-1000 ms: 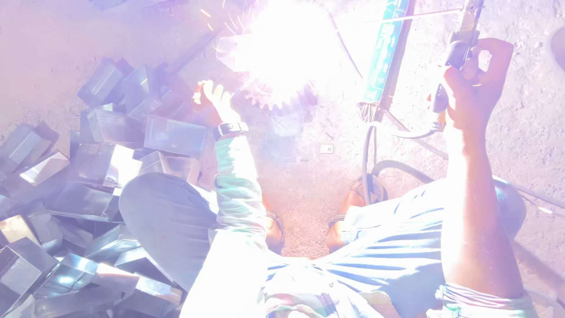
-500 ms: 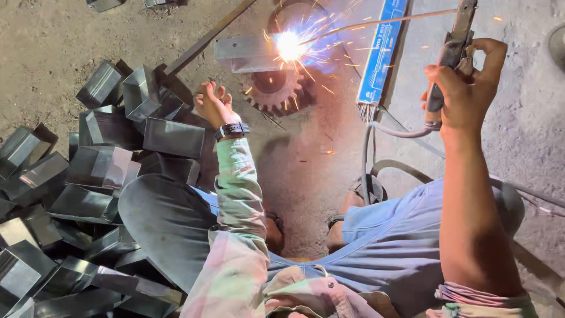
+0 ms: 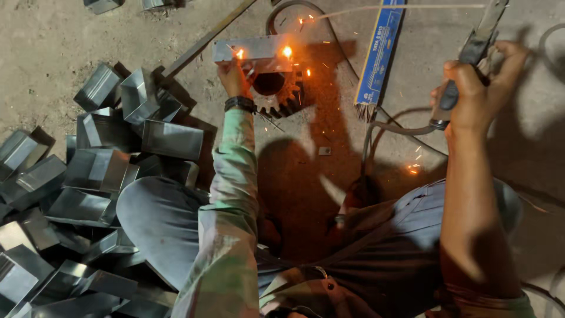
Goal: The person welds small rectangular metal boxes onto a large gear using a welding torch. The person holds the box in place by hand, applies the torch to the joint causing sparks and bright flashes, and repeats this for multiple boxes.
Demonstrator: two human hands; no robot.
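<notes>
- The left hand (image 3: 234, 75) is closed on the lower edge of the flat metal piece (image 3: 254, 49), fingers wrapped over it. Half a second ago the same hand lay lower, by the pile of trays, apart from the workpiece.
- The flat metal piece lies across the top of the toothed gear (image 3: 281, 94), which sits on the concrete floor (image 3: 70, 35). Two orange glowing spots show on the piece, one near the thumb, one toward its right end.
- The arc is out. One second ago a white flare washed over the whole upper view; half a second ago a bright spark burst sat at the weld point; now only scattered embers remain on the floor.
- The right hand (image 3: 471, 94) is clamped around the electrode holder (image 3: 478, 41), raised well apart from the workpiece. The thin welding rod (image 3: 400, 8) runs leftward from the holder, its tip above and to the right of the metal piece and not touching it.
- The blue electrode box (image 3: 379, 53) lies on the floor between the gear and the right hand, position unchanged.
- The pile of folded sheet-metal trays (image 3: 94, 176) lies to the person's left, unchanged.
- A black wristwatch (image 3: 239, 103) sits on the left wrist.
- A cable (image 3: 382, 126) curves from the holder down toward the person's knees.
</notes>
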